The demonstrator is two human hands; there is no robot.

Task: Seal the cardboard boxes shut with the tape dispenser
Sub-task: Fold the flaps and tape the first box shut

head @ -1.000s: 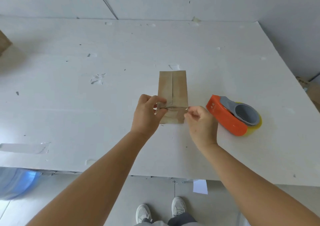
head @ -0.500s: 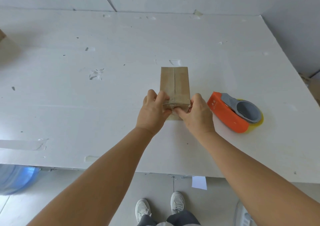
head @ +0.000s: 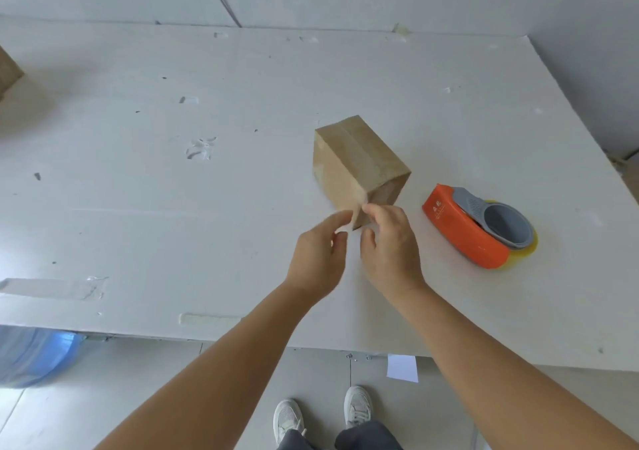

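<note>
The box (head: 356, 162) sits near the middle of the desk (head: 173, 207), turned at an angle so its near corner points toward you, probably so the tape end can be smoothed down there. Your right hand (head: 389, 245) pinches that corner with curled fingers; your left hand (head: 320, 254) is blurred, fingers half curled beside it, gripping nothing that shows. The tape dispenser (head: 477, 225) lies just right, within reach.
</note>
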